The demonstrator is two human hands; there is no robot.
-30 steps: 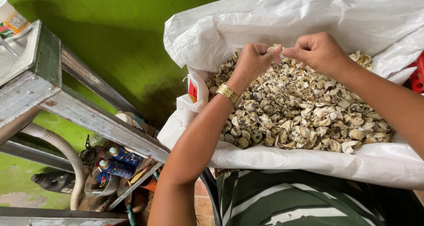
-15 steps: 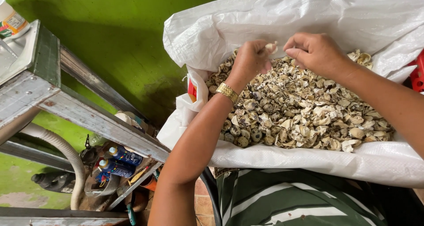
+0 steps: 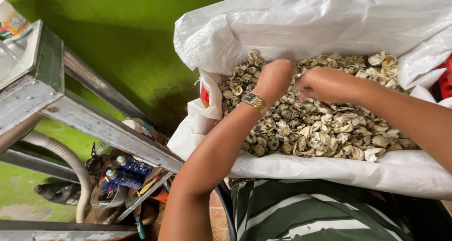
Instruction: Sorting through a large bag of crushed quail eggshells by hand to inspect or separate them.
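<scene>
Both hands were down in the white woven sack (image 3: 301, 29), which lay open and held a heap of small speckled eggs and broken shells (image 3: 325, 128). The left hand (image 3: 274, 79) was bent at the wrist, its fingers curled downward and hidden behind the knuckles, so whether they gripped anything could not be told; a gold wristwatch (image 3: 254, 101) sat just behind it on the wrist. The right hand (image 3: 325, 84) lay just beside the left, nearly touching it, its fingers folded in toward the left hand's fingers; their tips were blurred and what they held, if anything, could not be made out. Under both sets of fingers lay the heap: whole speckled eggs mostly on the left-hand side, pale cracked shell pieces spreading out beyond the right hand's fingers. The sack's rim was folded back around the heap, nearer the person than the fingers. A green-and-white striped garment (image 3: 310, 212) showed below it. Well away from the left hand's fingers stood a grey metal frame (image 3: 94, 123) before a green wall (image 3: 127, 34), with blue spray cans (image 3: 127, 170) and a pale hose (image 3: 70, 165) beneath it.
</scene>
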